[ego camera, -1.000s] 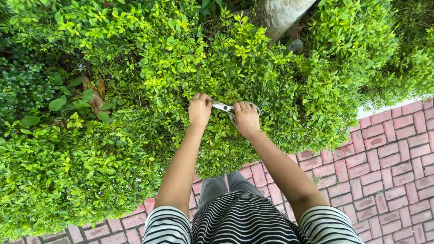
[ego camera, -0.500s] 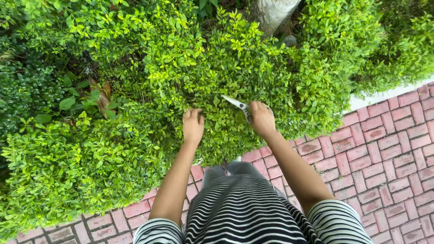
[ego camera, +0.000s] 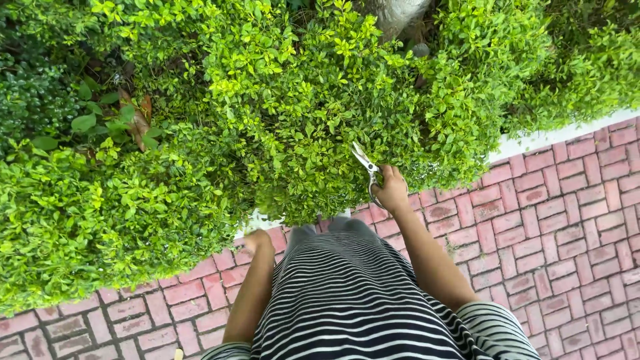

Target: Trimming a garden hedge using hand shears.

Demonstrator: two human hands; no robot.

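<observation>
My right hand point(ego camera: 391, 190) grips a pair of metal scissors point(ego camera: 365, 162), whose blades point up and left into the small-leaved green hedge point(ego camera: 300, 113). My left hand point(ego camera: 257, 241) hangs low beside my striped shirt, over the brick paving at the hedge's lower edge; its fingers look loosely curled and it holds nothing that I can see. The hedge fills the upper half of the view.
Red brick paving point(ego camera: 560, 220) runs along the bottom and right. A white curb point(ego camera: 533, 140) borders the hedge at the right. A grey tree trunk point(ego camera: 397, 13) rises behind the hedge at the top. Darker, broader leaves point(ego camera: 40, 100) grow at the far left.
My left hand has dropped from the hedge down to my side. My right hand with the scissors has stayed at the hedge and the blades now point more upward.
</observation>
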